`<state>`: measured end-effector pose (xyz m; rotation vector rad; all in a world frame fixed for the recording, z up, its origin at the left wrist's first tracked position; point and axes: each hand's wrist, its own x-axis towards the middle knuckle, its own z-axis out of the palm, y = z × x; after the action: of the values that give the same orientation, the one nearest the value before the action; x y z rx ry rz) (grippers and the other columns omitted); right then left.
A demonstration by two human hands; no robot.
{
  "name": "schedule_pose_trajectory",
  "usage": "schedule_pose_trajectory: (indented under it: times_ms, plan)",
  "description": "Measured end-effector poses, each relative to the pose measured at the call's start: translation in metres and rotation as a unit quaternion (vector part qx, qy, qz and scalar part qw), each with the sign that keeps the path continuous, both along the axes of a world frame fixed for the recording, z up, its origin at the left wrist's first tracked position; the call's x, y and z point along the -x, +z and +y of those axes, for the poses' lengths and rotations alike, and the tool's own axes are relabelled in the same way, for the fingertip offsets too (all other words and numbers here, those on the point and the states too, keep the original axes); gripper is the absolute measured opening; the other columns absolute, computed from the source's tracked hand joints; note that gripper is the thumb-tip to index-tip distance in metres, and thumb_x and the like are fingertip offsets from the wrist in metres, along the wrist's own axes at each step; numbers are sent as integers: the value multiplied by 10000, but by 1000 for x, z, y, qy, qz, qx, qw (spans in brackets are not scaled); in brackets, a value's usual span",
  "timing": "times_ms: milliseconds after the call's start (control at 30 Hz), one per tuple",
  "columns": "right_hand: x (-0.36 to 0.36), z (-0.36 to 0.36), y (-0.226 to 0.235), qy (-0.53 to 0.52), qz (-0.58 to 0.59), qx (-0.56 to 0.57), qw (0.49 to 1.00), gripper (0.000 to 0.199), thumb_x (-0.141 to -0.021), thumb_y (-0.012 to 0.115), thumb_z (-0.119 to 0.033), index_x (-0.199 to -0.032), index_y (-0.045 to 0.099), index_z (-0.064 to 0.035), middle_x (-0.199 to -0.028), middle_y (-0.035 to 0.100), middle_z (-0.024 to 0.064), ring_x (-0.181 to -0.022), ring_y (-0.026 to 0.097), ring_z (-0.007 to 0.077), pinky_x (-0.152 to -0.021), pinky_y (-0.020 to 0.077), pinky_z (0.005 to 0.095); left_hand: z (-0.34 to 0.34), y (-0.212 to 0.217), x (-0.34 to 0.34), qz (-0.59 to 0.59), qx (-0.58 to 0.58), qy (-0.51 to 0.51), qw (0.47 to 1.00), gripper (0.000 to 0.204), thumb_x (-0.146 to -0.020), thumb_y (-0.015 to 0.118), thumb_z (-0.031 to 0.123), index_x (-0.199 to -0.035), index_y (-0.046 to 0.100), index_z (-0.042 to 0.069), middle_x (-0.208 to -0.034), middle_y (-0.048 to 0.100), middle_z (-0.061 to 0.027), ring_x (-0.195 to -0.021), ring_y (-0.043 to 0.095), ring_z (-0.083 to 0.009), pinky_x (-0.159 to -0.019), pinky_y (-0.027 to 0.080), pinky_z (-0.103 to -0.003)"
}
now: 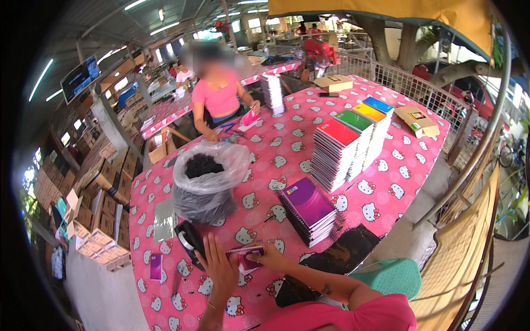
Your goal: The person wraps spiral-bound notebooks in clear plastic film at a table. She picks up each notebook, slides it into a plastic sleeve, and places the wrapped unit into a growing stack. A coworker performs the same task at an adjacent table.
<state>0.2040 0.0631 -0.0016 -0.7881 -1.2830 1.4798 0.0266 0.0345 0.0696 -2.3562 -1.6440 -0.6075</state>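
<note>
Pink table, both hands clamped on small purple notebook, tape dispenser beside.

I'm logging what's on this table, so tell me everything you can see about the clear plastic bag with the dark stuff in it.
The clear plastic bag stands upright on the pink patterned tablecloth, its thin crinkled film open at the top with the rim rolled outward. It is bulging with small black pieces heaped inside; what they are cannot be told. A black tape dispenser sits just in front of it, toward the wearer. No hand touches it.
</note>
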Motion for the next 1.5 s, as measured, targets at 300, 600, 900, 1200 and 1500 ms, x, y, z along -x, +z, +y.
schedule_pose_trajectory:
  times_ms: [300,600,900,1200,1500]
  plan:
    - [-14,-4,6,55,-63,-13,996,262,-906,684,-70,-1165,673,-32,-970,679,7,-892,610,78,-813,503,260,6,19,28,-52,95,-131,986,240,-968,577,288,-996,667,67,-955,695,-62,-968,658,-236,-1163,153,-608]
    - [-6,-17,26,14,-21,9,1000,292,-916,682,-85,-1202,659,-30,-984,685,2,-865,619,75,-791,519,243,-47,-14,-4,119,79,-28,989,773,-944,525,515,-1404,399,-94,-1480,378,-278,-1443,259,-453,-1137,131,-670]
    - [-8,-20,19,11,-58,-13,998,325,-907,676,-80,-1225,647,-21,-1008,704,46,-880,630,90,-783,520,267,-45,-22,-12,30,2,-57,998,769,-983,443,515,-1427,377,-108,-1486,389,-279,-1453,273,-422,-1154,115,-646]
    - [-16,-19,25,75,-63,-27,995,279,-920,684,-102,-1190,668,-34,-968,698,9,-855,603,61,-764,504,245,-10,34,19,-86,182,-114,973,347,-956,589,316,-1160,629,38,-1126,667,-128,-1100,613,-306,-1153,160,-617]
    - [-12,-15,27,11,-53,-6,999,284,-905,695,-101,-1180,677,-33,-1049,707,39,-914,621,81,-798,509,262,-46,-15,-17,-37,27,-65,997,528,-944,545,271,-1366,474,-38,-1431,460,-226,-1362,395,-413,-1142,152,-640]
